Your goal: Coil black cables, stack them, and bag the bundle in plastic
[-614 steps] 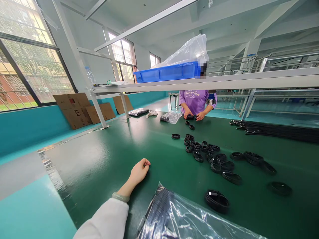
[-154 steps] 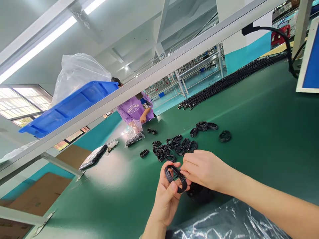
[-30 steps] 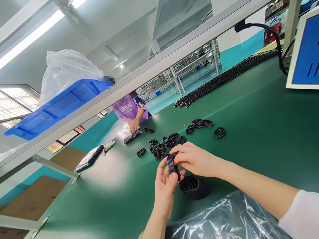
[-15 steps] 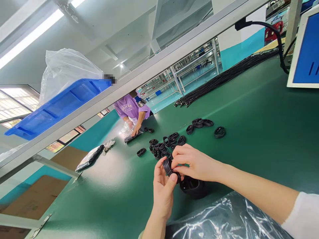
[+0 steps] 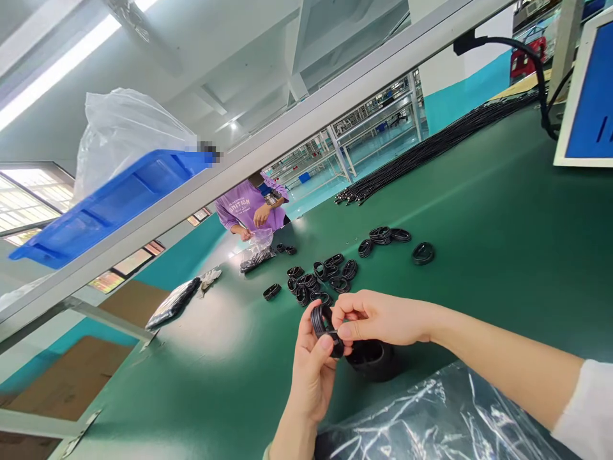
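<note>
1. The left hand (image 5: 313, 367) rises from the near edge of the counter (image 5: 479, 211), palm turned toward the camera, thumb and fingers closed on a small coil of black cord (image 5: 322, 321).
2. The right hand (image 5: 378, 317) comes in from the right, its thumb and forefinger pinched together on the same coil just beside the left thumb; the other fingers are curled in.
3. The coil is held above the counter near its near edge, a tight bundle of several black loops standing roughly on edge between the two hands.
4. Directly below the hands a wider black coil (image 5: 372, 359) lies on the green surface.
5. A clear plastic bag (image 5: 431, 421) lies crumpled at the near edge under the right forearm; dark contents show through it at its left end, but what they are cannot be told.
6. A scatter of finished coils (image 5: 330, 275) lies across the middle of the counter, with a few more (image 5: 383, 234) and a single one (image 5: 423, 253) farther right.
7. A long bundle of black cables (image 5: 431, 144) runs along the far right side.
8. At the far edge a person in a purple shirt (image 5: 246, 207) handles another clear bag (image 5: 257, 255) with dark pieces in it.
9. A blue bin (image 5: 105, 204) lined with clear plastic sits on the overhead shelf rail (image 5: 297, 128).
</note>
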Demonstrator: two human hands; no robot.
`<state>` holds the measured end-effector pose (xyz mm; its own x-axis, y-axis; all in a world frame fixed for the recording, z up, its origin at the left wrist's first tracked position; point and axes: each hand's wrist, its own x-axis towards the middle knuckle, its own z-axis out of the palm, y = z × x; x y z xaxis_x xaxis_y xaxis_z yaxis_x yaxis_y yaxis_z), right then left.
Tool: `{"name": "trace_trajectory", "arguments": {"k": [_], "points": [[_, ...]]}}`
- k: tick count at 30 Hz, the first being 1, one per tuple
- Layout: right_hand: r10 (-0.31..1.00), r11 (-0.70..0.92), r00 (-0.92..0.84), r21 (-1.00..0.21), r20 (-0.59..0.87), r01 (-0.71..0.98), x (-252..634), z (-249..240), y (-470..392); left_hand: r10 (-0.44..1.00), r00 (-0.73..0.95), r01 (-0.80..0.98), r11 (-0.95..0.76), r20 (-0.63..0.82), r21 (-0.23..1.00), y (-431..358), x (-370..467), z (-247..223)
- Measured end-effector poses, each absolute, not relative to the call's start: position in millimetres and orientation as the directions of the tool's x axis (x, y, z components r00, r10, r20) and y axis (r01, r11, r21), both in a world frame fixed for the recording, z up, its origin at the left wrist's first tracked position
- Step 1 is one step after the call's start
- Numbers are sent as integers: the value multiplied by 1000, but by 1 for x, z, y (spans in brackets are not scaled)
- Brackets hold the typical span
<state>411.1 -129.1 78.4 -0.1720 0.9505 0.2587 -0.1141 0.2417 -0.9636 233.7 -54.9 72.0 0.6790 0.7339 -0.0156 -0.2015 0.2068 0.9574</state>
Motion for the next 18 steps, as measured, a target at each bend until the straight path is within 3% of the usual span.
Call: {"name": "trace_trajectory", "arguments": {"k": [4, 9, 18], "points": [[938, 273, -223, -962, 265, 7, 417, 77, -128, 721, 692, -195, 235, -36, 952, -57, 231, 75], [943, 329, -163, -874, 289, 357, 424, 77, -128, 690, 724, -229, 243, -2, 942, -60, 229, 76], [929, 369, -151, -833, 337, 411, 423, 72, -121, 667, 745, -259, 287, 2, 922, -65, 228, 79]]}}
